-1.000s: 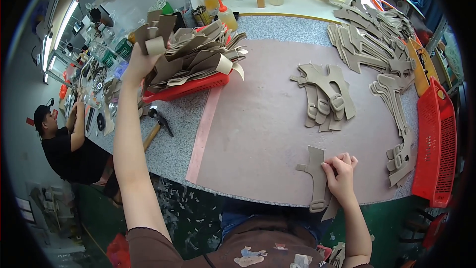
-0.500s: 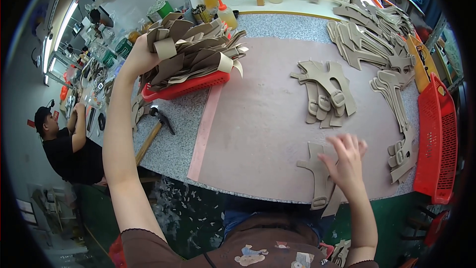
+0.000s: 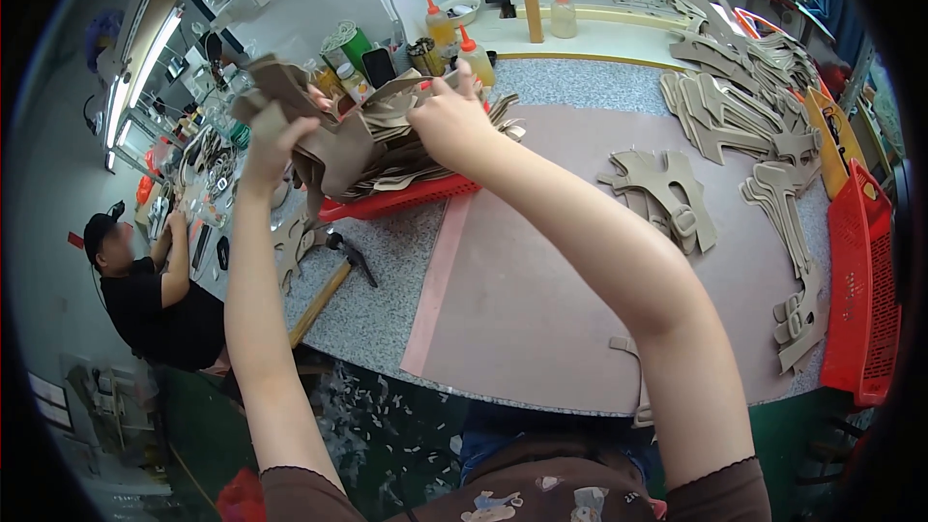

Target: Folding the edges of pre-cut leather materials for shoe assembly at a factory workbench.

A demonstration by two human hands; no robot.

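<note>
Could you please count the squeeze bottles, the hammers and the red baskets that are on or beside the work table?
Squeeze bottles: 3 – orange-capped bottle, second orange-capped bottle, clear bottle
Hammers: 1 – hammer
Red baskets: 2 – red tray, red crate
Total: 6

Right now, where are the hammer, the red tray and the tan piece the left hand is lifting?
hammer (image 3: 350, 256), head view, on its dark metal head.
red tray (image 3: 406, 200), head view, on its front rim.
tan piece (image 3: 333, 150), head view, on its hanging middle part.

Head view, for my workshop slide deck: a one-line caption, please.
Both hands, left hand and right hand, grip tan cut-out pieces above a red tray on the speckled worktable.
</note>
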